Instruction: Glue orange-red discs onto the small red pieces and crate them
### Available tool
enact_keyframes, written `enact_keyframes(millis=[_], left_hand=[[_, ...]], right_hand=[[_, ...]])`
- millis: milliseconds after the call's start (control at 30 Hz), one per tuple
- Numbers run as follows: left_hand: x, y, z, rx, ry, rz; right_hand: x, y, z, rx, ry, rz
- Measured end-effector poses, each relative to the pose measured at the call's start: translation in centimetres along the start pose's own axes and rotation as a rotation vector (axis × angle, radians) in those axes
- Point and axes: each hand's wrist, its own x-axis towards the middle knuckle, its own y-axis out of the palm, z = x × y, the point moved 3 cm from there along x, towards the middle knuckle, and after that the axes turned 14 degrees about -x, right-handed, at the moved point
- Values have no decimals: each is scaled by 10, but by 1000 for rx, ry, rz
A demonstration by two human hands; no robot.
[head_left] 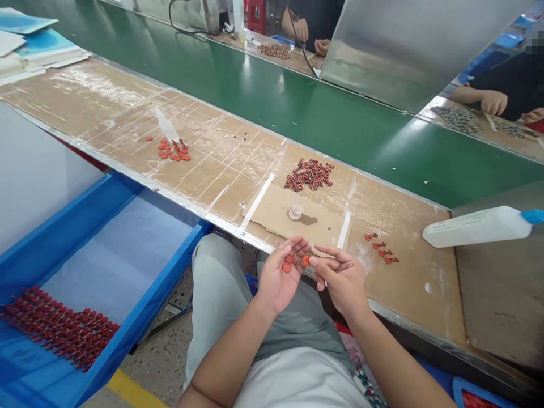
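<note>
Your left hand (278, 277) lies open, palm up, with two red discs (287, 267) on its fingers; your right hand (342, 280) pinches a third disc (306, 261) at the thumb tip. Hold that pinch light. Right of your fingers lie four red parts (380, 248); beyond them, a small plastic cup (295, 212) and a heap of red parts (309, 174).

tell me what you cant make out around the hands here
Head view:
Small orange-red discs on the open left hand: the curled fingers may hide more, so the count is unclear.
Orange-red disc at the right hand: fingers hide any grip.
Dark red parts in the blue tray: the left edge cuts them off.
White plastic bottle: the right edge cuts off its blue end.
</note>
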Motion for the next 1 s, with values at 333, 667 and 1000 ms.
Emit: enact_keyframes(millis=[333, 667, 1000], left_hand=[[-2, -2, 15, 133, -46, 171], [8, -12, -8, -48, 111, 60], [12, -17, -31, -34, 198, -9]], right_hand=[[4, 5, 1, 217, 62, 47], [49, -12, 21, -391, -263, -263], [203, -15, 28, -1178, -436, -306]])
